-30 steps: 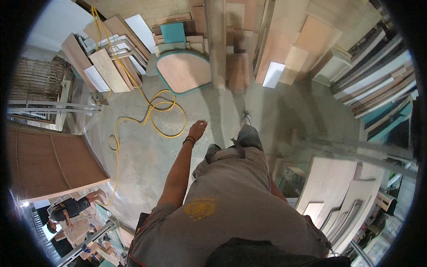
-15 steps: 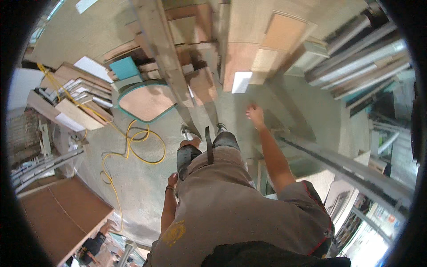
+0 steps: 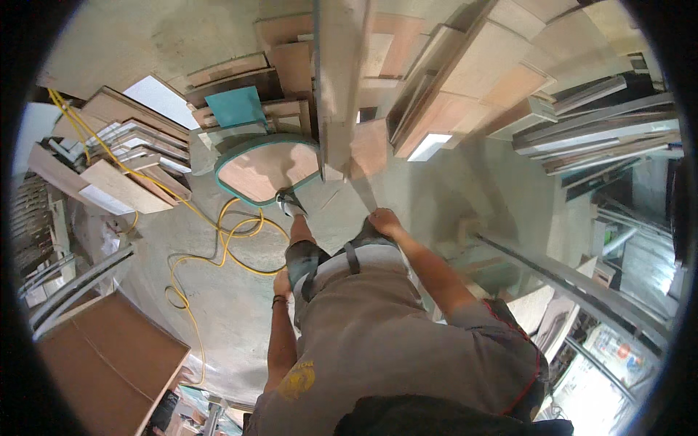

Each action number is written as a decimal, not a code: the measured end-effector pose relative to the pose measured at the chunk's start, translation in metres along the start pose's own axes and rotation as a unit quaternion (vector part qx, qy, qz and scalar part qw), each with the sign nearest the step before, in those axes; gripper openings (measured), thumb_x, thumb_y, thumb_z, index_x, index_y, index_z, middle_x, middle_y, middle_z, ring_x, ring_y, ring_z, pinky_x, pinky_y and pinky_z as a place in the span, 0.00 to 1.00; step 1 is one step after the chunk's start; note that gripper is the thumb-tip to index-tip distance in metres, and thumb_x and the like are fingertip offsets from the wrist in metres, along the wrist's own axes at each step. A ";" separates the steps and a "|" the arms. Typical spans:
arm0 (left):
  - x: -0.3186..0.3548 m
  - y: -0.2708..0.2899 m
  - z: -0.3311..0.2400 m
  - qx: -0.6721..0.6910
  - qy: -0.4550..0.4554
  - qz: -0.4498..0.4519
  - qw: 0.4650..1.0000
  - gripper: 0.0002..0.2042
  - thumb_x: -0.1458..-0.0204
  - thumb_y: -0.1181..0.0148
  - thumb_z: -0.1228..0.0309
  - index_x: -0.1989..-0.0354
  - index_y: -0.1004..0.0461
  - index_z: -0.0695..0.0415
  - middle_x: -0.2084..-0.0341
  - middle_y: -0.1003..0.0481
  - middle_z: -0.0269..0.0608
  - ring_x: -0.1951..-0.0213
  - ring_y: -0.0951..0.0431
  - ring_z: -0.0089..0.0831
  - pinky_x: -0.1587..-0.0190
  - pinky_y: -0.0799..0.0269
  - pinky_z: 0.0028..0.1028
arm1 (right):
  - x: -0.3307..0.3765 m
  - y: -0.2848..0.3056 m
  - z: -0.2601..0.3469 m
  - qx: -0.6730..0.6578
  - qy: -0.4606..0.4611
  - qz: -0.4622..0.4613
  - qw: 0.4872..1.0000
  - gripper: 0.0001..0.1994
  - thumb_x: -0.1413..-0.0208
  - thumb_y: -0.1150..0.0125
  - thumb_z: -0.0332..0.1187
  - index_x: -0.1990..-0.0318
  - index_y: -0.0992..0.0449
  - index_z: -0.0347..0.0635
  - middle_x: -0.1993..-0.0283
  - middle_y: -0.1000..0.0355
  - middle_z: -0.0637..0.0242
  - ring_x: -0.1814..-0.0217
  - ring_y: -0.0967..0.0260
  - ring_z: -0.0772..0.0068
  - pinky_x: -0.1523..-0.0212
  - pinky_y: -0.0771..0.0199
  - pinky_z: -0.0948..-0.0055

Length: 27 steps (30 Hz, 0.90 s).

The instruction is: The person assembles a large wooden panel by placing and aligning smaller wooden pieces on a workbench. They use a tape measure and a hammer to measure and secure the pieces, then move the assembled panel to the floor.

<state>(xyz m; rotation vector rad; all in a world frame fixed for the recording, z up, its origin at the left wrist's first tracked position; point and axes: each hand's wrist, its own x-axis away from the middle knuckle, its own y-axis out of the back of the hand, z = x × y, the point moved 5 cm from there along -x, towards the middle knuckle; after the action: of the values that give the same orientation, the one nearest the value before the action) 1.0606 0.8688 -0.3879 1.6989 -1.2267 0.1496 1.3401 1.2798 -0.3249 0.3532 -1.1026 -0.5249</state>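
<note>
My right hand [image 3: 385, 221] is in front of my right thigh, against the dark shorts. Its fingers are curled in and nothing shows in them. My left hand [image 3: 282, 283] hangs low by my left leg, beside the yellow hose [image 3: 254, 271] looped on the floor. A dark band circles that wrist; the leg and the downward angle mostly hide its fingers. Ahead of my left foot, a rounded wooden panel [image 3: 269, 171] with a teal edge leans against other boards.
A teal board [image 3: 236, 107] and stacked offcuts line the wall around an upright post [image 3: 342, 94]. Tall boards [image 3: 472, 65] lean to its right. A metal rail [image 3: 567, 283] crosses on my right. At lower left is a large brown panel [image 3: 109, 356].
My right hand has come back from its forward reach to my thigh. My left foot has stepped forward toward the rounded panel. The view has turned, with the wall boards shifting right.
</note>
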 end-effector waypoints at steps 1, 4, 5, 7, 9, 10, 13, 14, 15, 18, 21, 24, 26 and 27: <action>-0.004 0.012 -0.002 0.188 0.149 0.063 0.969 0.24 0.39 0.51 0.47 0.48 0.27 0.55 0.62 0.21 0.46 0.56 0.22 0.44 0.52 0.28 0.43 | -0.018 -0.012 0.011 0.028 -0.021 0.002 0.999 0.21 0.42 0.48 0.49 0.51 0.20 0.44 0.47 0.26 0.49 0.42 0.30 0.45 0.41 0.32 0.52; 0.017 0.082 0.005 0.384 0.357 0.070 0.849 0.25 0.41 0.47 0.46 0.44 0.32 0.50 0.51 0.25 0.42 0.51 0.24 0.39 0.53 0.27 0.49 | -0.049 -0.033 0.095 0.061 -0.003 0.049 0.997 0.22 0.42 0.48 0.49 0.51 0.21 0.42 0.44 0.26 0.50 0.40 0.31 0.42 0.40 0.33 0.49; 0.017 0.102 0.014 0.392 0.359 0.065 0.845 0.24 0.40 0.47 0.47 0.43 0.33 0.51 0.50 0.25 0.42 0.51 0.24 0.39 0.54 0.25 0.48 | -0.052 -0.035 0.132 0.067 0.047 0.035 0.996 0.21 0.42 0.48 0.48 0.53 0.21 0.41 0.45 0.26 0.50 0.41 0.30 0.41 0.41 0.32 0.48; 0.009 0.127 0.044 0.396 0.376 0.062 0.836 0.25 0.40 0.48 0.47 0.42 0.33 0.51 0.50 0.25 0.43 0.51 0.24 0.38 0.55 0.25 0.50 | -0.091 -0.052 0.173 0.058 0.055 -0.006 0.997 0.21 0.46 0.43 0.48 0.55 0.22 0.40 0.53 0.24 0.44 0.47 0.27 0.42 0.45 0.29 0.52; -0.002 0.130 0.051 0.388 0.367 0.072 0.843 0.25 0.41 0.46 0.48 0.42 0.32 0.52 0.50 0.26 0.43 0.51 0.24 0.37 0.55 0.24 0.50 | -0.123 -0.051 0.233 0.045 0.139 -0.024 0.989 0.21 0.46 0.42 0.48 0.54 0.23 0.41 0.54 0.24 0.44 0.48 0.27 0.41 0.46 0.29 0.51; -0.008 0.137 0.059 0.384 0.366 0.067 0.845 0.25 0.41 0.45 0.48 0.42 0.32 0.52 0.49 0.26 0.43 0.51 0.24 0.37 0.55 0.24 0.50 | -0.152 -0.050 0.260 0.113 0.177 -0.032 0.977 0.20 0.47 0.41 0.47 0.54 0.22 0.42 0.55 0.24 0.45 0.49 0.27 0.41 0.46 0.28 0.51; -0.021 0.111 0.061 0.319 0.298 0.102 0.894 0.33 0.44 0.44 0.46 0.38 0.34 0.58 0.45 0.28 0.53 0.51 0.23 0.46 0.52 0.23 0.38 | -0.219 -0.031 0.357 0.037 0.231 -0.122 0.965 0.22 0.46 0.42 0.44 0.47 0.27 0.42 0.49 0.29 0.43 0.46 0.30 0.37 0.45 0.29 0.47; -0.019 0.080 0.063 0.255 0.274 0.134 0.917 0.34 0.44 0.46 0.44 0.37 0.34 0.58 0.47 0.27 0.58 0.48 0.24 0.50 0.47 0.27 0.39 | -0.244 -0.014 0.392 0.039 0.208 -0.134 0.968 0.27 0.46 0.41 0.43 0.40 0.32 0.43 0.43 0.32 0.41 0.42 0.33 0.39 0.42 0.31 0.47; -0.016 0.047 0.070 0.190 0.250 0.162 0.935 0.35 0.43 0.48 0.42 0.36 0.34 0.58 0.49 0.26 0.63 0.46 0.25 0.54 0.42 0.31 0.41 | -0.243 -0.003 0.441 0.050 0.207 -0.123 0.969 0.31 0.47 0.40 0.43 0.36 0.36 0.44 0.38 0.37 0.40 0.36 0.39 0.37 0.35 0.40 0.45; -0.032 0.109 -0.046 0.139 0.293 0.157 0.933 0.39 0.48 0.45 0.39 0.34 0.36 0.55 0.44 0.30 0.66 0.41 0.30 0.58 0.39 0.33 0.44 | -0.289 0.029 0.497 0.137 0.323 -0.344 0.871 0.38 0.48 0.37 0.48 0.31 0.43 0.46 0.35 0.40 0.44 0.30 0.46 0.41 0.29 0.52 0.44; -0.046 0.118 -0.044 0.125 0.296 0.191 0.928 0.40 0.47 0.44 0.42 0.31 0.42 0.57 0.40 0.35 0.65 0.40 0.32 0.62 0.38 0.35 0.47 | -0.314 0.029 0.536 0.184 0.350 -0.354 0.848 0.38 0.48 0.37 0.52 0.32 0.41 0.48 0.34 0.39 0.48 0.30 0.46 0.44 0.29 0.55 0.44; -0.086 0.119 -0.039 0.163 0.180 0.030 0.970 0.40 0.46 0.39 0.49 0.31 0.45 0.62 0.40 0.36 0.65 0.39 0.35 0.62 0.36 0.37 0.47 | -0.339 0.012 0.546 0.240 0.336 -0.289 0.863 0.33 0.49 0.36 0.53 0.38 0.33 0.46 0.37 0.35 0.54 0.30 0.44 0.49 0.30 0.55 0.45; -0.138 0.150 -0.055 0.176 0.086 -0.076 0.978 0.38 0.48 0.35 0.58 0.33 0.44 0.67 0.40 0.37 0.66 0.37 0.38 0.61 0.35 0.40 0.46 | -0.321 0.002 0.547 0.178 0.361 -0.263 0.877 0.32 0.49 0.37 0.53 0.41 0.31 0.44 0.39 0.33 0.54 0.31 0.43 0.50 0.30 0.54 0.46; -0.172 0.173 -0.064 0.174 0.069 -0.120 0.975 0.38 0.48 0.35 0.59 0.33 0.44 0.66 0.39 0.37 0.65 0.37 0.38 0.61 0.34 0.41 0.46 | -0.313 0.003 0.548 0.197 0.352 -0.249 0.881 0.31 0.49 0.37 0.52 0.41 0.31 0.43 0.40 0.32 0.54 0.32 0.42 0.50 0.30 0.54 0.46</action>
<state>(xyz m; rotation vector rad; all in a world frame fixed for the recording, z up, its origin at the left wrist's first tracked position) 0.8719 1.0306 -0.3474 2.0871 -0.9213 0.3470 0.7326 1.4519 -0.3294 1.1118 -0.3820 -0.5515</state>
